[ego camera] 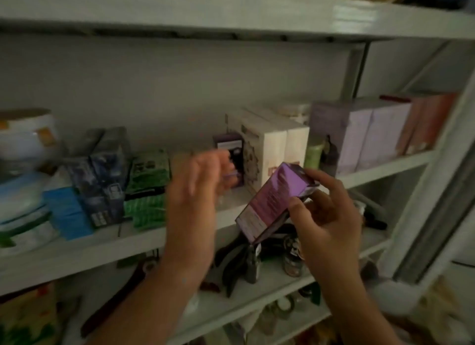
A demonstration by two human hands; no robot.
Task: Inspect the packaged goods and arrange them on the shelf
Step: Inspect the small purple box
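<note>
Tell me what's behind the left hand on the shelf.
A small dark purple box stands behind the blurred left hand, beside cream boxes. Its lower part is covered by the fingers, so what stands beneath it stays hidden.

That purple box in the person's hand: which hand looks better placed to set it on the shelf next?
The right hand, probably: it already grips the purple box, tilted, just in front of the shelf. The left hand is blurred and seems empty.
</note>
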